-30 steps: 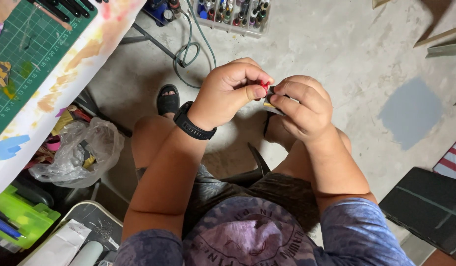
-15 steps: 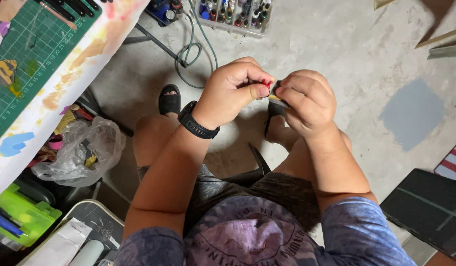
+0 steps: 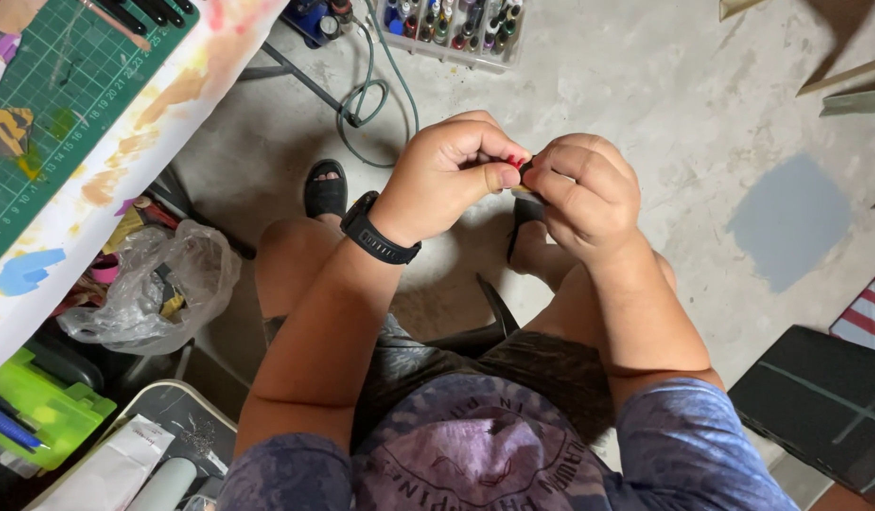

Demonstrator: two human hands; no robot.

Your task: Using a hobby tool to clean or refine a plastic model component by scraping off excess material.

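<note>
Red small piece (image 3: 519, 163) between fingers; black wristband (image 3: 376, 232); green gridded cutting mat (image 3: 54, 90); grey floor (image 3: 646, 104); paint-splotched table cover (image 3: 149, 132).

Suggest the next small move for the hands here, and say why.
Probably keep the left hand pinching steady while the right hand works the small red piece between the fingertips. Both hands meet tightly around it above the knees, and it is almost wholly hidden, so any shift should be slight.

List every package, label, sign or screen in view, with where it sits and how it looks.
Clear plastic bag: left, under the table, crumpled, colourful scraps inside.
Clear box of paint bottles: top centre on the floor, rectangular, many-coloured caps.
Black wrist device: on the left wrist; its screen is not visible.
</note>
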